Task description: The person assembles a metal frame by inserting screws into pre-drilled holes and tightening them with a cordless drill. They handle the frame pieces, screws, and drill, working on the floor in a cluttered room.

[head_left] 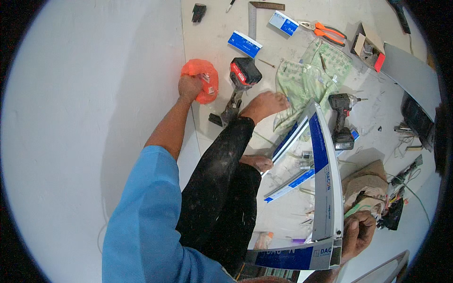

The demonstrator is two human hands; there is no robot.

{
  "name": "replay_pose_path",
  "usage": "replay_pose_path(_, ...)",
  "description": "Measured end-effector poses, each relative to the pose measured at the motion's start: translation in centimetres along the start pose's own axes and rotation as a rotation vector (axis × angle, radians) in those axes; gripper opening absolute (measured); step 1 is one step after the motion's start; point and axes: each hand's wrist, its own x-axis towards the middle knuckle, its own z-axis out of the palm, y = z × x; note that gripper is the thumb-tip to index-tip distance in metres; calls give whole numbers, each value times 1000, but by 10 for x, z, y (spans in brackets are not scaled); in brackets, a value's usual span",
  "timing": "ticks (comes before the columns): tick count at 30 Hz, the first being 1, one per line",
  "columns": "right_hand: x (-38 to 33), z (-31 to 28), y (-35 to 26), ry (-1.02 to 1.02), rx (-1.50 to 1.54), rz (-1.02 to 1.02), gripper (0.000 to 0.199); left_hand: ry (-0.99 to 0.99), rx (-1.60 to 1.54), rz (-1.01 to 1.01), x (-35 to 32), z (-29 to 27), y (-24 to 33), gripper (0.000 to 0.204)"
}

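Observation:
At the wall's foot, my left hand [189, 88] is closed on a thin orange plastic bag [209, 94] with small pale pieces inside. An angled frame of metal profiles [322, 179] under blue and white film stands before me, its lower corner [336, 245] close to my lap. Beside that corner my right hand [359, 232] has its fingers curled together; what they hold, if anything, is hidden. My right forearm passes partly behind the frame. A cordless tool with a red and black battery [244, 73] lies between the bag and my bare foot.
On the floor lie a cordless driver [340, 120], a green patterned cloth [302, 78], orange-handled pliers [328, 34], a try square [253, 21] and film-covered offcuts [245, 43]. An open small box [369, 47] sits far right. A brown sack [365, 184] lies near my right hand.

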Motion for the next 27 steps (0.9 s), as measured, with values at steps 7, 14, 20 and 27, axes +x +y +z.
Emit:
replay_pose_path(7,1,-9,12,25,-77,19,28,-134,-148,-71,50,24,13,33)
replay_pose_path(14,4,-2,22,33,-36,56,25,-24,-105,11,51,58,9,37)
replay_pose_path(20,2,0,25,41,9,115,25,11,-133,67,36,62,2,37)
replay_pose_path(27,7,6,36,-5,20,116,23,114,22,190,36,89,-16,28)
